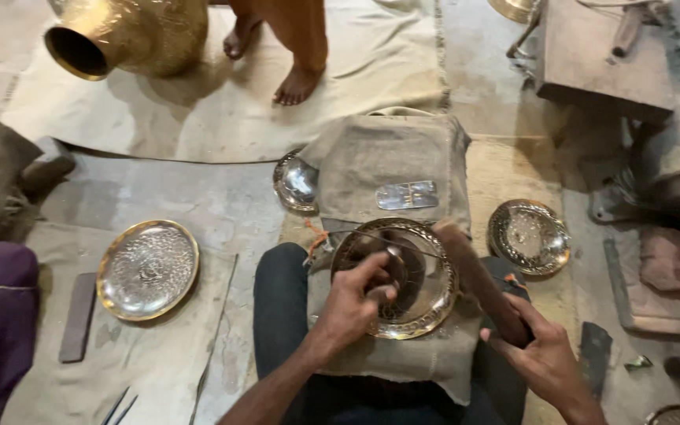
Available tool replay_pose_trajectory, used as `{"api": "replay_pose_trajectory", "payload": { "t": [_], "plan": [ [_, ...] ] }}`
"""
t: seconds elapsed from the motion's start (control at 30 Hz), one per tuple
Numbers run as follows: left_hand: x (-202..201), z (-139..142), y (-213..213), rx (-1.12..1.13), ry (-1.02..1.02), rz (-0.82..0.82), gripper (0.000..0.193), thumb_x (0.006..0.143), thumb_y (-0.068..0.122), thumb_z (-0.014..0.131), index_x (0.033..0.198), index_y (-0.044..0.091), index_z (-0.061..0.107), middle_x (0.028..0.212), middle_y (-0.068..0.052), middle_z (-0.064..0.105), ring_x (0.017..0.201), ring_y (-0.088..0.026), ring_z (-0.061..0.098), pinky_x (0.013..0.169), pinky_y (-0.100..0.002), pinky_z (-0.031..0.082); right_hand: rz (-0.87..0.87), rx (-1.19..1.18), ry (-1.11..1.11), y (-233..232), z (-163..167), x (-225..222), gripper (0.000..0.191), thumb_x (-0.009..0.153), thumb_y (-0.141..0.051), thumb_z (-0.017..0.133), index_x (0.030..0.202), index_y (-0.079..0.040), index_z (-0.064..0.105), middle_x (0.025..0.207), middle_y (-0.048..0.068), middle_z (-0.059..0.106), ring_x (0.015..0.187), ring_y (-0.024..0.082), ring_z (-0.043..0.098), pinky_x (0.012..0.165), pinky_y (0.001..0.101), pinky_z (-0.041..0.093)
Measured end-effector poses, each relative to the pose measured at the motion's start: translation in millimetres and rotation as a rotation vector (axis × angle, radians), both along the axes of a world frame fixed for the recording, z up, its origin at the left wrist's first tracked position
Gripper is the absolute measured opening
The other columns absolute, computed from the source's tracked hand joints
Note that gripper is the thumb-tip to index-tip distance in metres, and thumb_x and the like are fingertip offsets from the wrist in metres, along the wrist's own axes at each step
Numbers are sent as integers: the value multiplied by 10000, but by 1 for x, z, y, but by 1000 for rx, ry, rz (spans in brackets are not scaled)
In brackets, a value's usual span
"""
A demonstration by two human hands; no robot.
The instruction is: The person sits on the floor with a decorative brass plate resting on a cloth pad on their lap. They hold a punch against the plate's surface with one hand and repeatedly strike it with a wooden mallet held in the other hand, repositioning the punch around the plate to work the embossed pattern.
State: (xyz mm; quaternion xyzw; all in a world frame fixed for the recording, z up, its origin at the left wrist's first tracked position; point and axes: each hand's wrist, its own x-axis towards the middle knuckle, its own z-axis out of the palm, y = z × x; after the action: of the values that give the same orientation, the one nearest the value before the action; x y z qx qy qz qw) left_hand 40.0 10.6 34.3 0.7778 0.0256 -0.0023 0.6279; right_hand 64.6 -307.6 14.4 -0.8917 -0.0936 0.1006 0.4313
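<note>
The round engraved brass plate with a silvery centre (403, 275) lies on a piece of grey burlap cloth (391, 169) spread over the person's lap, near the middle of the scene. The left hand (353, 303) is clenched around a small metal punch tool (391, 271) and sets its tip on the inner part of the plate. The right hand (541, 358) grasps the near end of a long wooden mallet (478, 275), whose far end rests over the right rim of the plate.

I judge that the chasing of the pattern is in progress, and the next strike needs the punch to stand steady on the line while the mallet comes down straight.

To the left, a larger round brass plate with a hammered centre (148, 268) lies on the floor cloth, beside a dark flat stone bar (79, 316). A small patterned dish (529, 236) lies to the right, a shiny metal bowl (296, 183) far left of the burlap, and a big brass pot (131, 35) at the far left. Bare feet of another person (297, 83) stand far behind. Nothing blocks the plate.
</note>
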Motion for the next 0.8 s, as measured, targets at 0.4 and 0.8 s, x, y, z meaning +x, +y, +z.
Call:
{"api": "replay_pose_trajectory", "payload": {
  "t": [0.4, 0.8],
  "plan": [
    [70, 81, 61, -369, -150, 104, 669, 874, 195, 777, 1456, 46, 483, 926, -92, 733, 831, -182, 747, 771, -321, 676, -263, 312, 341, 10, -51, -14, 589, 756, -124, 828, 1305, -61, 626, 742, 39, 636, 546, 145, 578, 492, 307, 489],
    [90, 69, 86, -393, -40, 187, 613, 852, 110, 786, 1413, 56, 545, 869, -61, 695, 743, -152, 708, 642, -277, 608, -267, 271, 338, 11, -47, -10, 631, 748, -182, 834, 1328, -74, 609, 727, 70, 630, 540, 178, 592, 496, 333, 498]
  ]
}}
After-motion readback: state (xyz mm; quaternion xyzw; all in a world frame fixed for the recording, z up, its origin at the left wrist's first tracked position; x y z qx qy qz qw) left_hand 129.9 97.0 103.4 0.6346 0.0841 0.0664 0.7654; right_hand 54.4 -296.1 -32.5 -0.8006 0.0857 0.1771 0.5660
